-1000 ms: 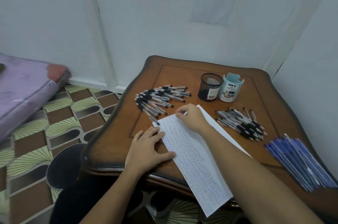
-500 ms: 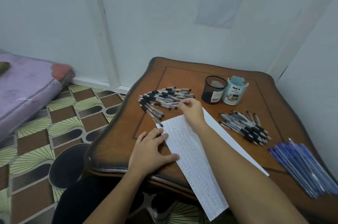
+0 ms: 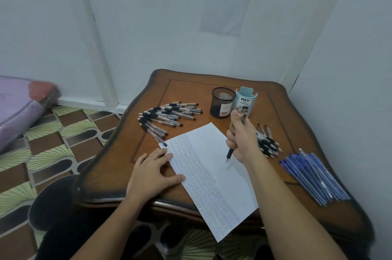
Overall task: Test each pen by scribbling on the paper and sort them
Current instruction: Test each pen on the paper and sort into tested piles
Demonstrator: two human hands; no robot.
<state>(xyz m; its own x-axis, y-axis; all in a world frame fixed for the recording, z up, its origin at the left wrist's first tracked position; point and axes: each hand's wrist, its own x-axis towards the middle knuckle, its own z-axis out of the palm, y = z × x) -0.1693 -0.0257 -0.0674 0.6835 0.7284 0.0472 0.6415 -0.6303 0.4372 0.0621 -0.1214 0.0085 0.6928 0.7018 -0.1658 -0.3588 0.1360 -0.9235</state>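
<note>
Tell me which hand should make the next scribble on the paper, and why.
The right hand: it grips a black pen, tip down over the blank part of the paper. The left hand lies flat on the sheet's left edge, steadying it, and holds no pen.

Table [image 3: 275, 98]: I see brown wood, near-black rim. Paper [image 3: 212, 147]: white, left half filled with rows of faint blue scribble. Left pen pile [image 3: 169, 114]: clear barrels, black grips. Right pen pile [image 3: 268, 145]: I make out same black grips. Far-right pens [image 3: 314, 177]: blue. Held pen [image 3: 229, 154]: black grip. Mesh cup [image 3: 221, 102]: black, white-and-red label. Second cup [image 3: 247, 100]: pale blue, black "DIY" print. Floor [image 3: 53, 143]: brown squares, green-cream fans, dark ovals. Mattress [image 3: 17, 106]: lilac, red corner.
</note>
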